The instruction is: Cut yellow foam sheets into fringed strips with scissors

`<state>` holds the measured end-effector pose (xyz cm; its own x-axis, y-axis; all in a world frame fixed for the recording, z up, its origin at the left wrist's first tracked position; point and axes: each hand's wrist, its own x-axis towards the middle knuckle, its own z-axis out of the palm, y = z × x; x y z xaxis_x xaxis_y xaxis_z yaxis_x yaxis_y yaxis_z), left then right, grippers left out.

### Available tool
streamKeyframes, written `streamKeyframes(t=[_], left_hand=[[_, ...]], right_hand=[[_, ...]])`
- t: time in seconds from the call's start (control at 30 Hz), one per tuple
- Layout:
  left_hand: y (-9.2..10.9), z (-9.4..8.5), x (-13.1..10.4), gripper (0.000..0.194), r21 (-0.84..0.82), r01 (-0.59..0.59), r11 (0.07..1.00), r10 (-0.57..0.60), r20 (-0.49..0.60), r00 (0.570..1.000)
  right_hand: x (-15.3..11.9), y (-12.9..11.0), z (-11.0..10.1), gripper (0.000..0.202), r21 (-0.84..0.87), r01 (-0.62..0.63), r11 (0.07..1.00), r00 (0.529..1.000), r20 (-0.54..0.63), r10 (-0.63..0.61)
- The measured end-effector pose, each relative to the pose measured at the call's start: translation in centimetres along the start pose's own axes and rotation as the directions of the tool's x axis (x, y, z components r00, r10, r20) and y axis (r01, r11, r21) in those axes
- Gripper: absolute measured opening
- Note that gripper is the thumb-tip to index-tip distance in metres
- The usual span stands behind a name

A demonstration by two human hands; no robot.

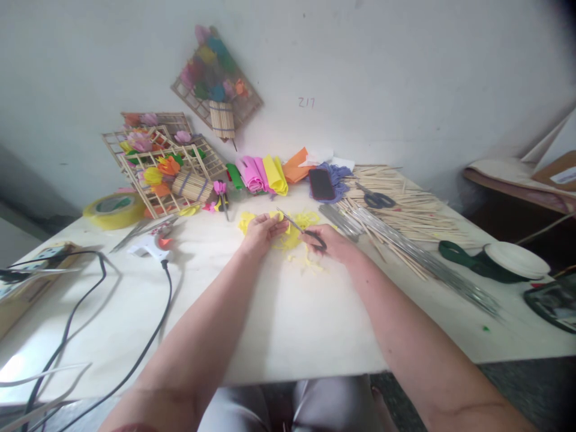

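My right hand (330, 240) is closed around the dark handles of a pair of scissors (293, 222). The blades point up and left, toward my left hand (262, 234), whose fingers pinch a small piece of yellow paper (278, 215). Beneath and around both hands lies a loose heap of yellow paper scraps (290, 240), with a few bits scattered nearer to me. Whether the blades touch the pinched piece, I cannot tell.
Crepe paper rolls (252, 174), a phone (321, 184), second scissors (378, 198) and thin wooden sticks (418, 216) lie behind. Wires (423, 261) and green tape (463, 255) are right. A glue gun (150, 247), its cord, yellow tape (114, 209) and flower lattices (157, 162) are left.
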<state>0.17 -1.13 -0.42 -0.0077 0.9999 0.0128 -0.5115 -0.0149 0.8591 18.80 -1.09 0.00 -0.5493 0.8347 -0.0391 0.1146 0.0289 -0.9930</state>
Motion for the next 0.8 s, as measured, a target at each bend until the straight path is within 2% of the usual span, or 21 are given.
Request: streamKeyframes(t=[0.43,0.8], left_hand=[[0.10,0.01,-0.31,0.015,0.020,0.055,0.998,-0.056,0.077,0.995],[0.10,-0.07,-0.24,0.015,0.021,0.050,0.999,-0.052,0.097,0.994]], right_hand=[[-0.20,-0.22,-0.10,0.029,0.022,0.007,1.000,0.999,0.040,-0.008],[0.11,0.17,-0.16,0.028,0.023,0.009,1.000,1.000,0.012,-0.009]])
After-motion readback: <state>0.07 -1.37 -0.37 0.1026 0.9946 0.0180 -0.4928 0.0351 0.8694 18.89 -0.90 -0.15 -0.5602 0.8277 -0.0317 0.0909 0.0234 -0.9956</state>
